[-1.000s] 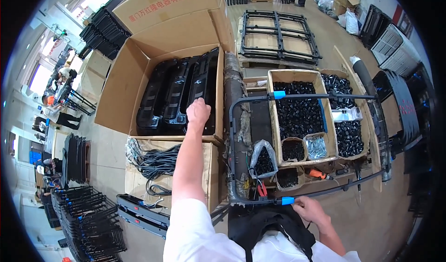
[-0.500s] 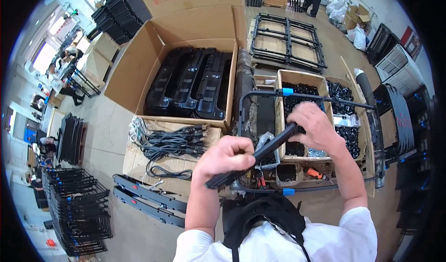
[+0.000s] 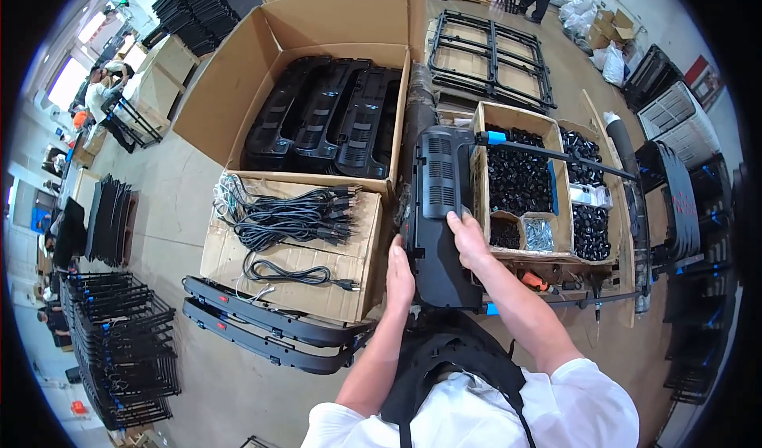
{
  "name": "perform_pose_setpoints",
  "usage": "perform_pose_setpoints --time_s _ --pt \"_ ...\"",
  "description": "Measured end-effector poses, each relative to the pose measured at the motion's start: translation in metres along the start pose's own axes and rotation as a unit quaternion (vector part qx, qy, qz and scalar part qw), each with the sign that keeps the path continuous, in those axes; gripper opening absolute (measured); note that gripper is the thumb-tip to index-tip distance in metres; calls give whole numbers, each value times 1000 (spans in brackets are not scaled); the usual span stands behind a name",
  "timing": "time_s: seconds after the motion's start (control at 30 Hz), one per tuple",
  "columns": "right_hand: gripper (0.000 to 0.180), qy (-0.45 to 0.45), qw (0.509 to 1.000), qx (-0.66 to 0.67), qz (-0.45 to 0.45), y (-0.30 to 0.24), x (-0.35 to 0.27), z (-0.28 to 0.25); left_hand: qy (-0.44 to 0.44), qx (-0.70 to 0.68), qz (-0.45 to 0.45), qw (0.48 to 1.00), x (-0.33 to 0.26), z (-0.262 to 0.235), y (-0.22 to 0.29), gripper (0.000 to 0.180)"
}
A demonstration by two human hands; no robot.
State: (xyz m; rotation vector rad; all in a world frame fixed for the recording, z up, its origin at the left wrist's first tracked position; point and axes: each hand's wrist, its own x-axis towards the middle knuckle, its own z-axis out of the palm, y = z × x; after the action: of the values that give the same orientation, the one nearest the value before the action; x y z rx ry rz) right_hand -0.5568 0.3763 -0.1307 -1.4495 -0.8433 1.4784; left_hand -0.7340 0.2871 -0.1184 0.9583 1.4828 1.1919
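A black plastic housing [image 3: 444,265] with ribbed vent slots lies lengthwise in front of me, over the left end of a black tube frame [image 3: 556,156]. My left hand [image 3: 399,277] rests along the housing's left edge, fingers straight and flat. On its upper face, near the lower end of the vents, lies my right hand [image 3: 470,240] with the fingers stretched out. Blue pieces [image 3: 495,138] sit on the frame's tubes. To the right, under the frame, a divided wooden box [image 3: 478,180] holds many small black parts and silvery screws [image 3: 539,234].
An open cardboard box [image 3: 230,91] at the far left holds several black housings. Bundled black cables [image 3: 305,218] lie on cardboard [image 3: 349,277], with long black panels [image 3: 278,341] beside it. An orange-handled tool [image 3: 534,280] is below the wooden box. Frames [image 3: 492,59] are stacked beyond.
The housing, held tilted in both hands before, now lies flat over the frame's left end. My right hand has come nearer and left; the left hand has shifted to the housing's edge.
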Motion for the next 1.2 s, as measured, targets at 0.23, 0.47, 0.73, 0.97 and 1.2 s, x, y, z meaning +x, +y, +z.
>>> perform_pose_setpoints --time_s 0.23,0.47,0.73,0.97,1.2 --pt "50 67 988 -137 -6 27 2 4 -13 189 110 976 -28 7 -36 59" --pt "46 40 990 -133 0 33 1 4 -49 167 105 979 -31 0 -34 58" --pt "58 32 987 -157 -22 17 -2 -28 -34 161 104 981 -30 0 -37 56" --pt "35 86 996 2 -25 -78 -87 -209 -139 245 229 932 -28 95 54 14" --pt "26 1 996 -9 90 -74 -229 -313 -563 461 174 663 11 237 -62 32"
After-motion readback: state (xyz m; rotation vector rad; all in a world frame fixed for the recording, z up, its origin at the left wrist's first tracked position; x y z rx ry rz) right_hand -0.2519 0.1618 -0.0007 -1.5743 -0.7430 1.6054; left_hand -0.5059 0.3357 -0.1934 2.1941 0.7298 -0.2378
